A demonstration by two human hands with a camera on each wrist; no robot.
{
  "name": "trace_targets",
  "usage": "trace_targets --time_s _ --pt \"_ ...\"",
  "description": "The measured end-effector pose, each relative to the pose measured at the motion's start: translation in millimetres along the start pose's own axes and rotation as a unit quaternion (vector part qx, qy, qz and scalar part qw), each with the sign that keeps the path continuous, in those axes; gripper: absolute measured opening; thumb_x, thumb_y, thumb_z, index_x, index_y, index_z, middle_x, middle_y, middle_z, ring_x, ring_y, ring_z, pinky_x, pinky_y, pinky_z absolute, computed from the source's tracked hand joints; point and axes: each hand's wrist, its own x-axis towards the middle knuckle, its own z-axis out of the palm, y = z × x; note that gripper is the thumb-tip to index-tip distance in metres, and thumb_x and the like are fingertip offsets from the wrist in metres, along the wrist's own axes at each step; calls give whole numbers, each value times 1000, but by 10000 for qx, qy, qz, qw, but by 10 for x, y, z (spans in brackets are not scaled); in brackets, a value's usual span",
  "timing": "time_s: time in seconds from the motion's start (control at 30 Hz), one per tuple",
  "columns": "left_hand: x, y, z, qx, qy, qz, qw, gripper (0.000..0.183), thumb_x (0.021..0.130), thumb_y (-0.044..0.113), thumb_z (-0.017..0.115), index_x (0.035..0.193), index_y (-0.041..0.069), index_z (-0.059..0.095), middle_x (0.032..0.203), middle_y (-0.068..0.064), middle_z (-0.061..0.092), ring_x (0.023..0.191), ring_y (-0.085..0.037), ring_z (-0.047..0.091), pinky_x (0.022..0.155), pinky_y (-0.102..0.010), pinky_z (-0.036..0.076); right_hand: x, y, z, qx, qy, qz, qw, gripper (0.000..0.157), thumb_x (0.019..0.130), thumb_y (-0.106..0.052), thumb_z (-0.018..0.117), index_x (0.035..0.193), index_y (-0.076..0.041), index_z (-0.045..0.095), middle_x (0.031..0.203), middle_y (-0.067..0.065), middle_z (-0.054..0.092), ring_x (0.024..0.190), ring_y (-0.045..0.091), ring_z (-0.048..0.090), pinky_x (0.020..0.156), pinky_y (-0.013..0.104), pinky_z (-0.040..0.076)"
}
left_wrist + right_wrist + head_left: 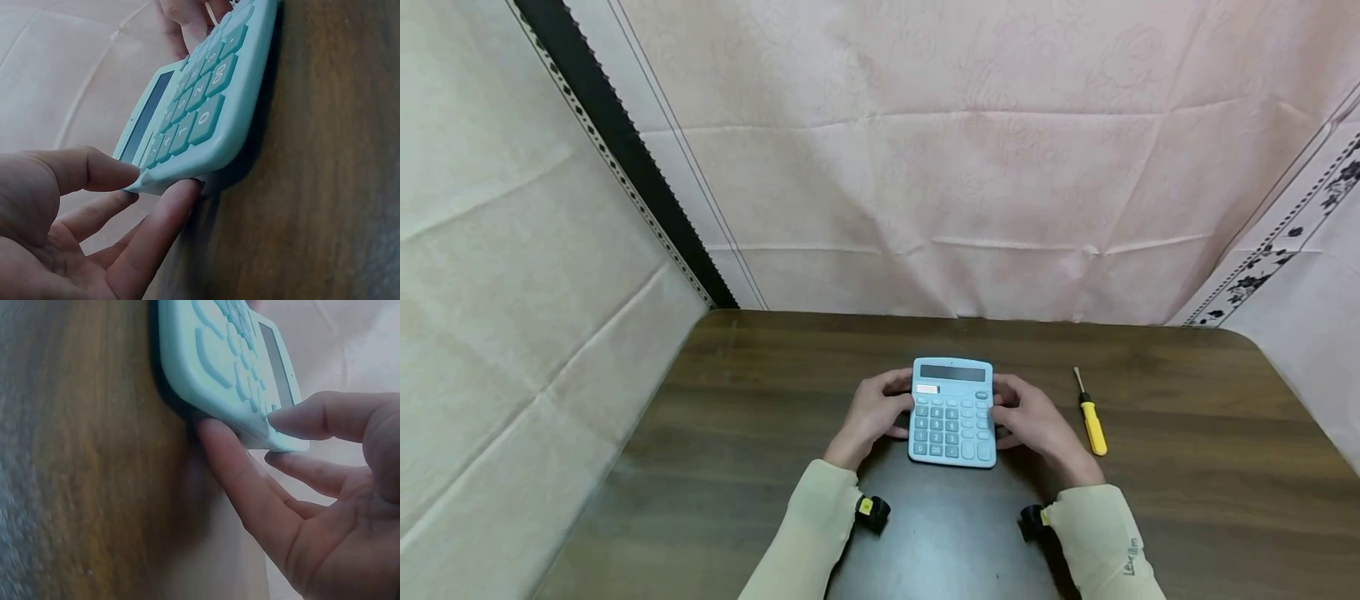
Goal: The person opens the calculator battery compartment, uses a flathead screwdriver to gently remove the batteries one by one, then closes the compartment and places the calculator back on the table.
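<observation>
A light blue calculator (952, 412) is held between both hands over the middle of the table, its keys and dark display facing up. My left hand (874, 414) grips its left edge, and the left wrist view shows the thumb at the top rim with other fingers at the side and underneath. On the opposite edge, my right hand (1033, 421) pinches it the same way, thumb (300, 417) near the keys and fingers below. In both wrist views the calculator's body (206, 156) appears tilted, with shadow between it and the wood.
A screwdriver (1092, 421) with a yellow handle lies on the brown wooden table (760, 433), right of the right hand. Pale cloth (925, 183) hangs behind the table's far edge and along both sides. Each wrist carries a small black camera (873, 513).
</observation>
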Motion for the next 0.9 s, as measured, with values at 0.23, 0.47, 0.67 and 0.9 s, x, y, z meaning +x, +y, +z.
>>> trace_targets --time_s 0.23,0.47,0.67,0.9 --pt "9 31 1 43 -65 52 10000 49 100 3 68 146 18 67 129 -11 69 89 -24 72 62 -37 63 -2 -2 -31 -36 8 -68 10000 60 104 -6 63 160 -4 40 131 26 54 103 36 64 77 43 64" --pt "-13 79 -13 149 5 114 9998 51 100 1 67 148 16 65 127 -14 71 90 -24 73 63 -37 63 -20 -44 -29 -85 45 -203 9997 60 105 -5 63 160 -4 41 132 26 54 104 37 64 79 43 64" --pt "-24 72 -9 222 57 252 9994 51 101 1 67 149 15 64 128 -13 71 90 -23 73 63 -36 63 -38 -65 -31 -110 110 -232 9996 59 105 -4 63 160 -4 41 131 26 55 105 38 64 80 44 64" --pt "-20 96 -5 197 44 299 9993 47 103 0 67 147 16 65 129 -12 72 89 -24 73 66 -38 63 -35 -62 -54 -23 197 -356 9992 55 105 -3 62 157 -4 43 131 26 56 104 37 66 81 44 64"
